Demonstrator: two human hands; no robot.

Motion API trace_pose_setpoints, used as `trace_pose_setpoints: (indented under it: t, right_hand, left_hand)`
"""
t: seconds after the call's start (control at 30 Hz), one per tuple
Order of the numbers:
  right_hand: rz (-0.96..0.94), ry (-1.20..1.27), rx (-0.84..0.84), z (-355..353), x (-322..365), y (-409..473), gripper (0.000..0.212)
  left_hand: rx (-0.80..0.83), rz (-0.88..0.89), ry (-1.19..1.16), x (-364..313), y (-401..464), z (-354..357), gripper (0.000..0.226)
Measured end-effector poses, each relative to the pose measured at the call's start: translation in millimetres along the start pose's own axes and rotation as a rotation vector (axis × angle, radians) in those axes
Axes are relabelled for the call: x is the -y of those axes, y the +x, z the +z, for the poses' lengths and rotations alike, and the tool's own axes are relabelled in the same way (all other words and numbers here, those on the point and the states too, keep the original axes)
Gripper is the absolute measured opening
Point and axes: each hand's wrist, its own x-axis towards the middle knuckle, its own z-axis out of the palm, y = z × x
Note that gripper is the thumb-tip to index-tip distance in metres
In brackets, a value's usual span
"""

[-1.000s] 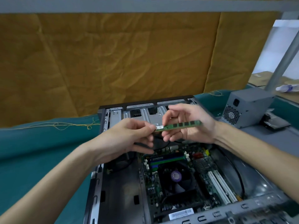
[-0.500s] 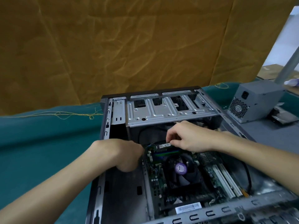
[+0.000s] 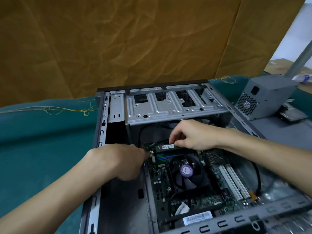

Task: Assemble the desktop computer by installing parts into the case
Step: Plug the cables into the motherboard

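Nearest, the left hand [image 3: 118,162] reaches to the green memory stick's [image 3: 166,147] left end; its fingertips are hidden, so its grip cannot be told. The right hand [image 3: 192,135] pinches the stick's top edge over the blue motherboard slots [image 3: 164,157] inside the open grey steel case [image 3: 172,108]. Risk: uneven pressure or a mismatched notch would jam it. A second earlier, the stick was held above the case.

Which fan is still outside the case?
The one behind the honeycomb grille of the grey power supply, sitting on the table right of the case. The purple-hubbed CPU cooler fan is already mounted on the motherboard inside.
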Motion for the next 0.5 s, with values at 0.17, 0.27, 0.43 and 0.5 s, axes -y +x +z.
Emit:
trace_pose_setpoints:
  t: [0.17, 0.27, 0.43, 0.5]
  right_hand:
    - [-0.065, -0.149, -0.032, 3.3, 7.8, 0.0, 0.014]
    - [-0.112, -0.215, -0.065, 5.8, 11.2, -0.8, 0.016]
    - [-0.147, -0.248, -0.068, 8.9, 12.9, -2.2, 0.019]
    - [-0.156, -0.255, -0.071, 9.3, 12.9, -2.3, 0.02]
  left_hand:
    - [0.014, 0.0, 0.006, -1.8, -2.6, -0.3, 0.076]
    - [0.028, -0.006, 0.022, -2.4, -3.7, -0.8, 0.079]
    - [0.039, -0.001, 0.034, -3.0, -3.7, -3.1, 0.077]
    - [0.039, -0.001, 0.039, -3.1, -3.7, -2.6, 0.078]
